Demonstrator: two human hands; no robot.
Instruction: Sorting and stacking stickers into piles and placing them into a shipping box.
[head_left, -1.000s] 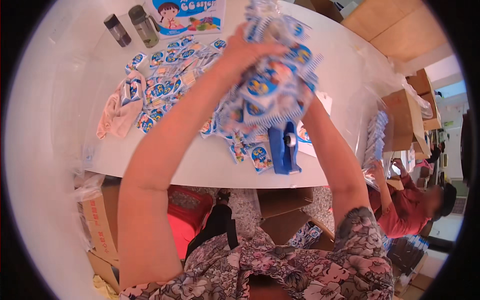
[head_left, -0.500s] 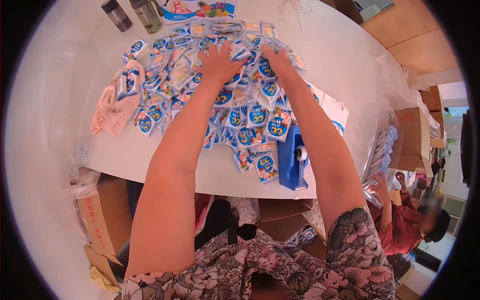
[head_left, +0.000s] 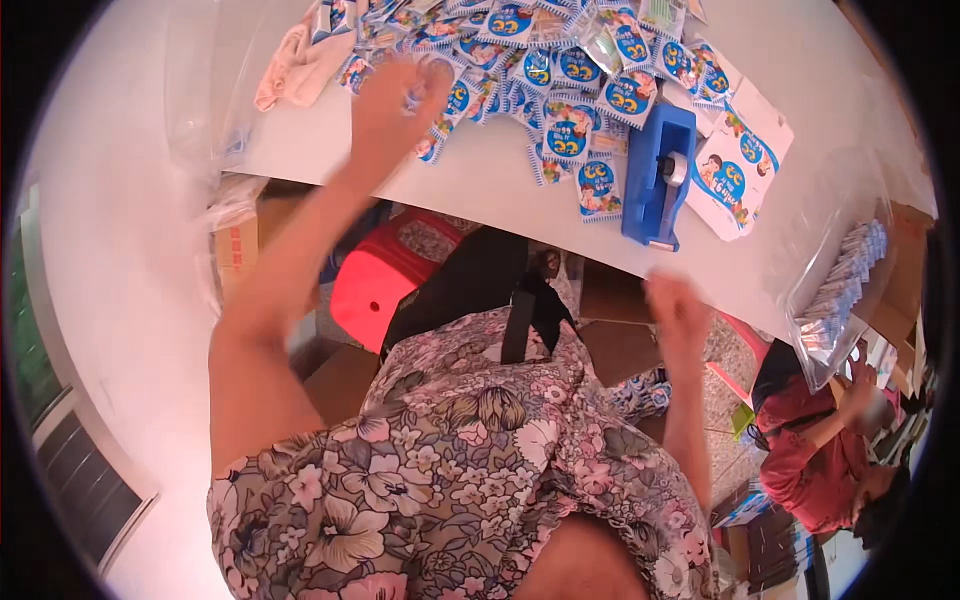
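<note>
Small white-and-blue packets (head_left: 566, 128) lie in a loose heap along the top of the head view. My left hand (head_left: 392, 115) is over the near left edge of the heap, blurred, its fingers apart and no packet visibly gripped. Off the table's front edge, below the blue tape dispenser (head_left: 655, 185), is my right hand (head_left: 678, 303). It is smeared by motion, its fingers look curled, and whether it holds anything does not show. A flat printed white carton (head_left: 742, 165) lies right of the dispenser.
A pink cloth (head_left: 300, 62) lies left of the heap. Under the table are a red stool (head_left: 385, 270) and an open cardboard box (head_left: 622, 345) with packets in it. At right, a clear bag of packets (head_left: 845, 275) stands near another person (head_left: 815, 445) in a red top.
Both hands have come back toward me from the heap, the right one past the table edge. The view has tilted down, so the heap now sits higher and the bottles are out of view.
</note>
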